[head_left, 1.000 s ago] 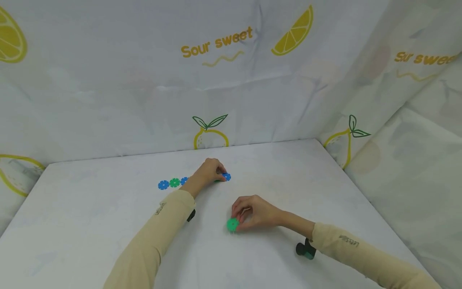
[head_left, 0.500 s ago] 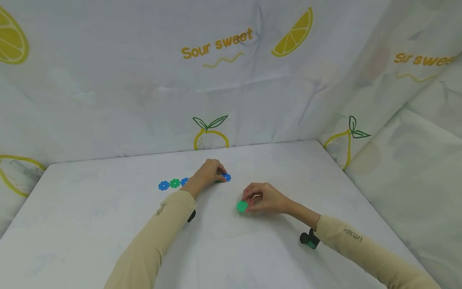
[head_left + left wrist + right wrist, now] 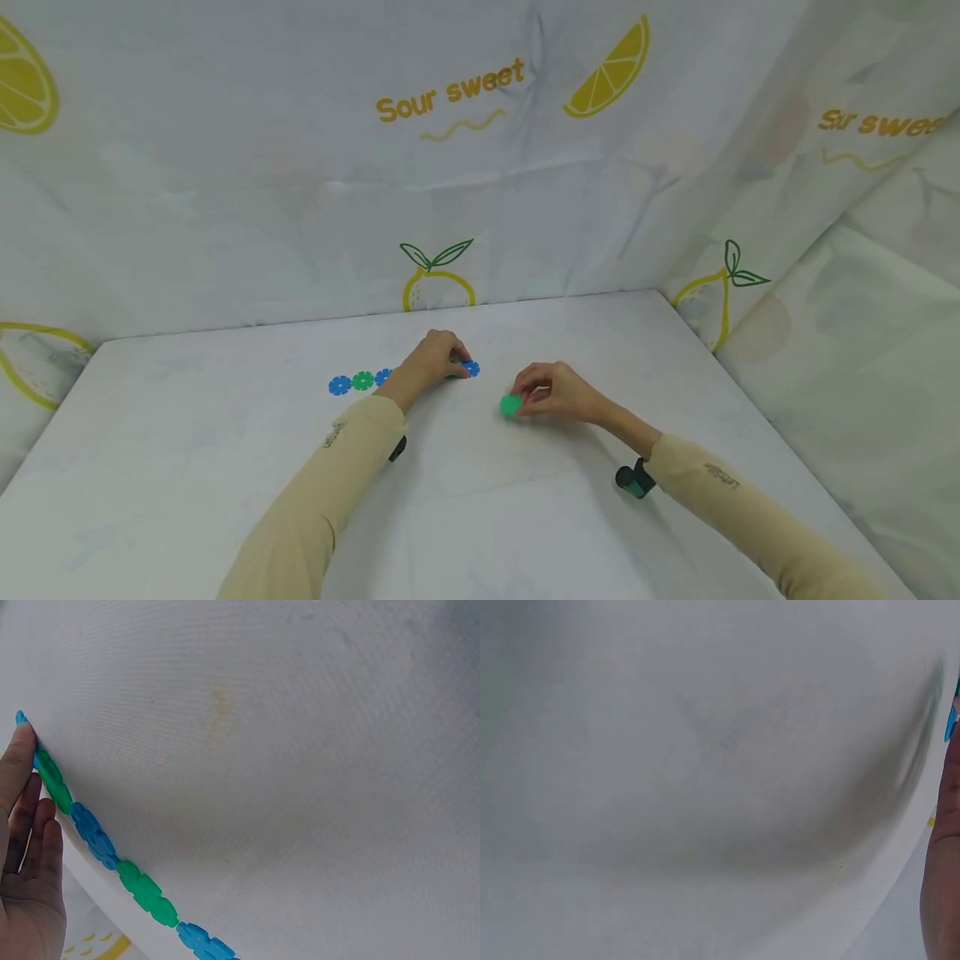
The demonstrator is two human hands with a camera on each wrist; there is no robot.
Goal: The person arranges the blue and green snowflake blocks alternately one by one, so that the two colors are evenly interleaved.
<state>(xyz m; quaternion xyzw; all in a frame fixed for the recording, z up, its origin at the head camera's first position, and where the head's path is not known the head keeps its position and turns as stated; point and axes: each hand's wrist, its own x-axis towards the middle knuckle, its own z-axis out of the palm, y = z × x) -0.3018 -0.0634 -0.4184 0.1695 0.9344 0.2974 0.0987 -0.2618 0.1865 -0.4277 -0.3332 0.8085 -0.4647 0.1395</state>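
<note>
A chain of blue and green plastic snowflake discs, linked edge to edge, lies toward the back of the table, with a blue disc (image 3: 340, 385) at its left end and a green disc (image 3: 363, 381) beside that. My left hand (image 3: 435, 354) pinches the blue snowflake disc (image 3: 471, 368) at the chain's right end, and the wrist hides the middle links in the head view. Those links, a blue one (image 3: 94, 835) and a green one (image 3: 147, 893), show in the left wrist view. To the right, my right hand (image 3: 557, 392) holds a single green snowflake disc (image 3: 511, 406) between thumb and fingers.
A white cloth covers the table (image 3: 465, 533). White curtains (image 3: 262, 192) with lemon prints stand behind it and on the right. A dark wrist camera (image 3: 634, 480) hangs under the right sleeve.
My right hand has carried the green snowflake disc away from me and slightly right, closer to the chain's right end. The left hand and the chain have stayed in place.
</note>
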